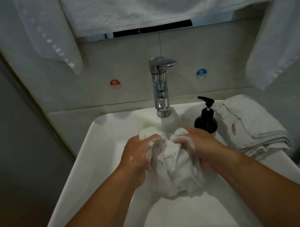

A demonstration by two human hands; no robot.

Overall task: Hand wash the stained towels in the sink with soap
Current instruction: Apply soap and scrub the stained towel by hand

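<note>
Two hands: my left hand (140, 151) and right hand (200, 145) are both curled tight round the same bunched towel, fingers dug into the cloth, white suds over the knuckles.
Towel in hand: a wet white towel (176, 175), held over the middle of the sink, its loose end hanging down towards the near edge. I see no stain on the part that shows.
Sink: the white sink (87, 157) has the towel hanging inside its bowl.
Soap: the dark pump bottle (206, 120) stands at the far right corner of the sink, just beyond my right hand, with nothing touching it.
Waiting pile: folded towels (252, 130) lie on the right edge of the sink, beside the bottle, with a red stain (233, 128) on the top one.
Tap: the chrome tap (160, 86) stands at the middle of the far edge. A pale streak under its spout may be running water, but I cannot be sure.
Done, as I judge it: soap is on and the scrubbing of this towel is under way.
Left, as I judge it: finishing the rub, rinsing, wringing, then the whole pile on the right. That puts me well under halfway.
</note>
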